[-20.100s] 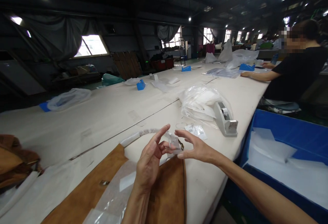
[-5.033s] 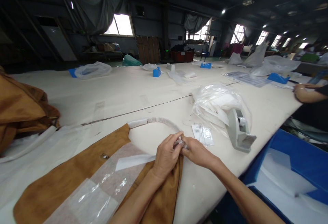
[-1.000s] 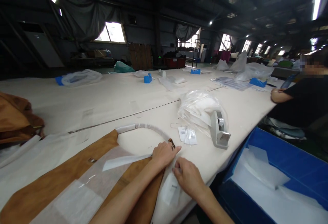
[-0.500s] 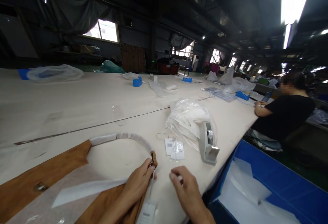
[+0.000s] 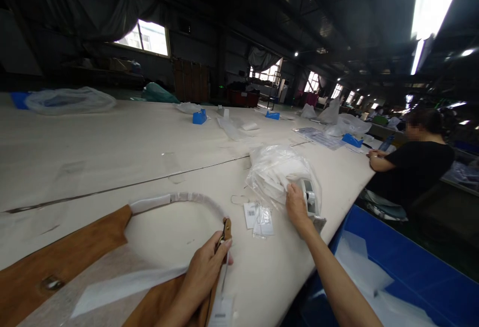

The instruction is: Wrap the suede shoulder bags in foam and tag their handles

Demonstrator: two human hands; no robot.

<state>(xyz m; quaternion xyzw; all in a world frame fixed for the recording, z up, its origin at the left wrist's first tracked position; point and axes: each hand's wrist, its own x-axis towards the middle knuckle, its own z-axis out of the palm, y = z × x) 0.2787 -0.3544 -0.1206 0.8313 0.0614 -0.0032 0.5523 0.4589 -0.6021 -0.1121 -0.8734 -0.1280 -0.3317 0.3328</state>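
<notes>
A brown suede-like handbag lies at the lower left, partly covered by white tissue paper. Its handle curves over the table in pale wrapping. My left hand is closed around the handle's lower end by a brass-coloured fitting. A white tag hangs below on a cord. To the right, my right hand reaches to a clear plastic bag full of white strips, fingertips pinched at a white strip. The grey tape dispenser stands partly hidden behind that hand.
White barcode tags lie between my hands. A blue bin with white sheets stands off the table's right edge. Blue tape dispensers and plastic bags sit farther back on the table. A person works at the right.
My right hand has moved forward and right, from beside my left hand to the plastic bag of white strips. My left hand keeps its hold on the handle.
</notes>
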